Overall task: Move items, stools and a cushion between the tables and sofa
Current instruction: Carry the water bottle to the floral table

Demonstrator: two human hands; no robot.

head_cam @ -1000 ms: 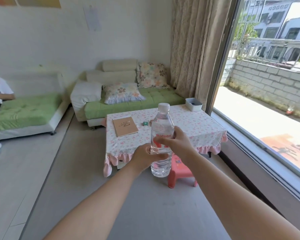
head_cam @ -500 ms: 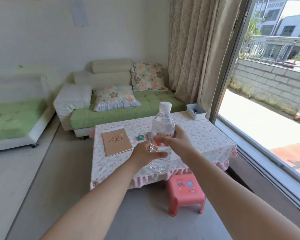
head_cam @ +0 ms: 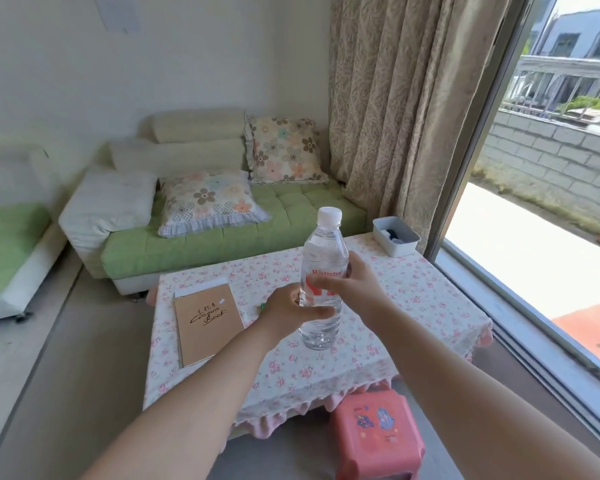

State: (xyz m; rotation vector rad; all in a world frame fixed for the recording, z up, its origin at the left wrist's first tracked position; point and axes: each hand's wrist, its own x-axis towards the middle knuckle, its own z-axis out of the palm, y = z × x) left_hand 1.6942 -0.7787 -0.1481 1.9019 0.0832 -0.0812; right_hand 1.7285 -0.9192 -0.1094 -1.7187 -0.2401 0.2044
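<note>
A clear water bottle (head_cam: 323, 251) with a white cap and red label is upright above the low table (head_cam: 413, 299), which wears a floral cloth. My left hand (head_cam: 286, 304) grips its lower part and my right hand (head_cam: 355, 284) grips it at the label. A brown sketchbook (head_cam: 207, 322) lies on the table's left side. A pink plastic stool (head_cam: 378, 434) stands on the floor at the table's near edge. On the green sofa (head_cam: 291, 223) behind the table lie two flowered cushions, one flat (head_cam: 208, 200) and one leaning on the backrest (head_cam: 284, 150).
A small grey-blue box (head_cam: 395, 237) sits on the table's far right corner. A small green item (head_cam: 262, 306) peeks out left of my left hand. A curtain (head_cam: 402, 98) and a glass sliding door (head_cam: 534, 258) close the right side. A second green seat (head_cam: 4, 247) is at left.
I have come closer to the table with the bottle in both hands; the bottle now hangs over the tabletop and the stool lies near my feet.
</note>
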